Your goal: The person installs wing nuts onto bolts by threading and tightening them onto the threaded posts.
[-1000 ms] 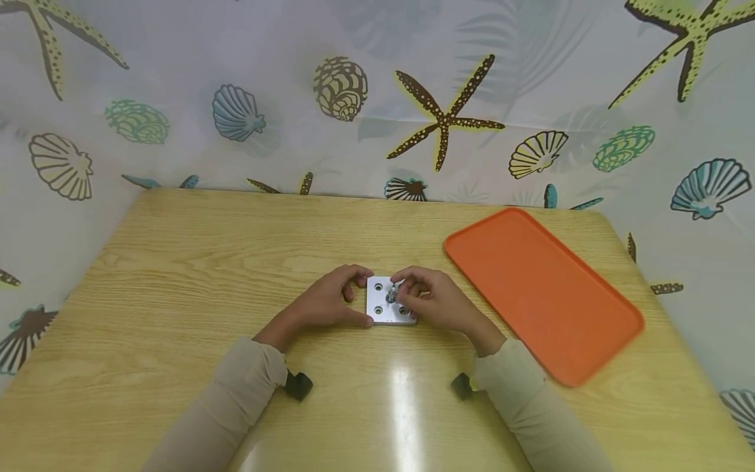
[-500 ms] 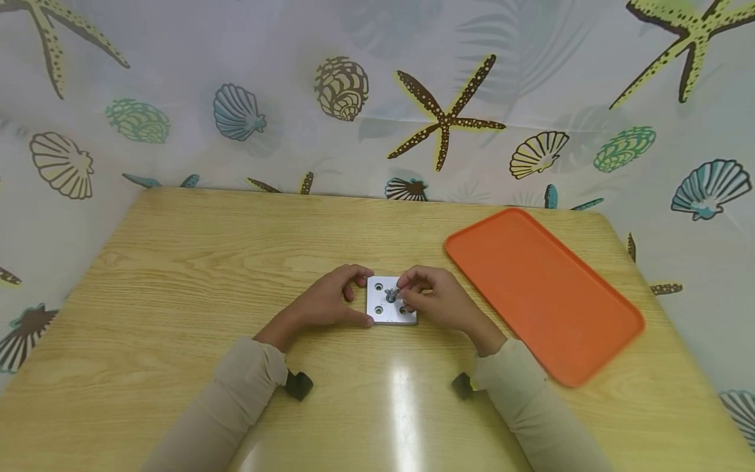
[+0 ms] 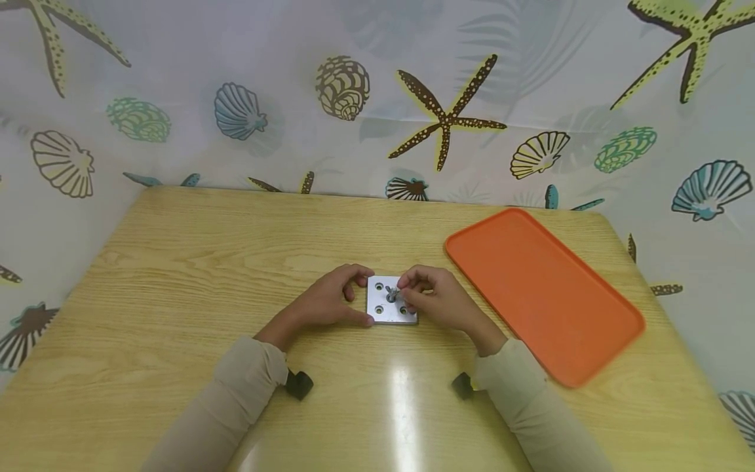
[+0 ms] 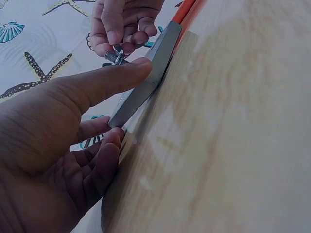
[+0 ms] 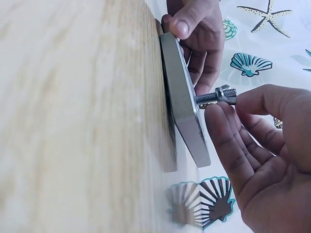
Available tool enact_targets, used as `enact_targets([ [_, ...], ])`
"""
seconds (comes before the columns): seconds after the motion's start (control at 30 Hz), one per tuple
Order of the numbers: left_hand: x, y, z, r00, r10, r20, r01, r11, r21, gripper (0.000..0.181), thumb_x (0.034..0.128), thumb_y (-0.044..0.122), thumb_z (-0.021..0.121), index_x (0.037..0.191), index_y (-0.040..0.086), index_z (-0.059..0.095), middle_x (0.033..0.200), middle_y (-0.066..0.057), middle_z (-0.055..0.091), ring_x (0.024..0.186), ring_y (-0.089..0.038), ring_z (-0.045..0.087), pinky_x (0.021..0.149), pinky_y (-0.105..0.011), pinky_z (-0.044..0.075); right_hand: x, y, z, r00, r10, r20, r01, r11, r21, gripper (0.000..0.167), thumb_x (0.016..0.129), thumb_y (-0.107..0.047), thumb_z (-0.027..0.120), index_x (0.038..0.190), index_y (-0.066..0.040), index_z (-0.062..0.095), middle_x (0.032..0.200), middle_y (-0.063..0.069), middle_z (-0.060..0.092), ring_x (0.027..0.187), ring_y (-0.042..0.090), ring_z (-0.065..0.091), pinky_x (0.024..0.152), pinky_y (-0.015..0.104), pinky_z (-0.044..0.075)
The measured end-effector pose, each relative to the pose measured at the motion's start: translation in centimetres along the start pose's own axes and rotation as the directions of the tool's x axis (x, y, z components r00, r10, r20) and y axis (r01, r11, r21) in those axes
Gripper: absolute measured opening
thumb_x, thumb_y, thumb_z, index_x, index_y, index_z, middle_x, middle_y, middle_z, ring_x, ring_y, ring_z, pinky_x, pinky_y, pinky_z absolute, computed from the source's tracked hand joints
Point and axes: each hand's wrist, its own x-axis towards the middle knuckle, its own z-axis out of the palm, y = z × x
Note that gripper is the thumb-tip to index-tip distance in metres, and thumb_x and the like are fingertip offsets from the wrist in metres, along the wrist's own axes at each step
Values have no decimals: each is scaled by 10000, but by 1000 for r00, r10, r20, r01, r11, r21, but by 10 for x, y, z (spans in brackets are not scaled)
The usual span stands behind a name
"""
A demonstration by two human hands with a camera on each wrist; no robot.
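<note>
Right wrist view, and there's the wing nut point(image 5: 223, 93), around the bolt point(image 5: 206, 99) with thread showing on both sides of it, nearer the free end than the plate point(image 5: 182, 87)! The trouble spot, I'd say, is right there: with so little thread beyond the nut, a few turns the wrong way could spin it clear, and a loose pinch would let it drop and roll. A sideways pull on that wing could also lean the bolt over and bind the thread, and if the far grip slackens, the whole plate might swivel with the turn. Now look where the nut sits: right at the fingertips of the right hand point(image 3: 439, 300), thumb and finger pinching it by a wing, the bolt just off to the side of the pinch and not wrapped by the palm. Across from it, the left hand point(image 3: 327, 300) grips the plate at its left end, thumb at the near corner, fingers at the far one, leaving the nut well away from that hold, over the plate's middle among the holes point(image 3: 379, 310). Beneath lies the table point(image 3: 236, 242); whether the plate sits flush on it, I can't tell. Farther out to the right, an orange tray point(image 3: 542, 295) rests askew, and behind everything hangs a shell-print cloth point(image 3: 283, 39).
</note>
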Motion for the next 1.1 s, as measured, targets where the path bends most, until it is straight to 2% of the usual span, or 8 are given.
enact_targets([
  [0.27,1,0,0,1000,-6,4,6,1000,0,824,716,286,912,1418,150,502,1216,-19,564,907,-169,484,798,-311,414,0,-2,0,1000,5,22,-6,999,53,186,958,-47,609,1129,12,648,913,179,654,741,167,653,669,259,576],
  [0.67,1,0,0,1000,-9,3,9,1000,3,829,713,297,913,1418,150,503,1217,-20,564,900,-172,483,786,-312,415,-1,-1,2,998,-21,54,18,999,51,348,953,-41,610,1301,-30,610,907,191,661,648,141,623,607,248,535],
  [0.83,1,0,0,1000,-12,1,12,1000,5,826,716,299,911,1418,152,502,1214,-19,564,905,-171,483,791,-314,415,-1,-2,2,997,-22,68,19,999,43,317,955,-45,612,1271,-26,636,908,188,659,641,146,602,591,256,527],
  [1.1,1,0,0,1000,-7,4,7,1000,4,825,721,297,908,1421,144,498,1213,-22,563,901,-170,481,790,-312,415,-1,-2,1,999,-25,47,25,1000,-3,259,947,-56,627,1201,-15,656,872,156,674,659,150,626,596,232,512],
])
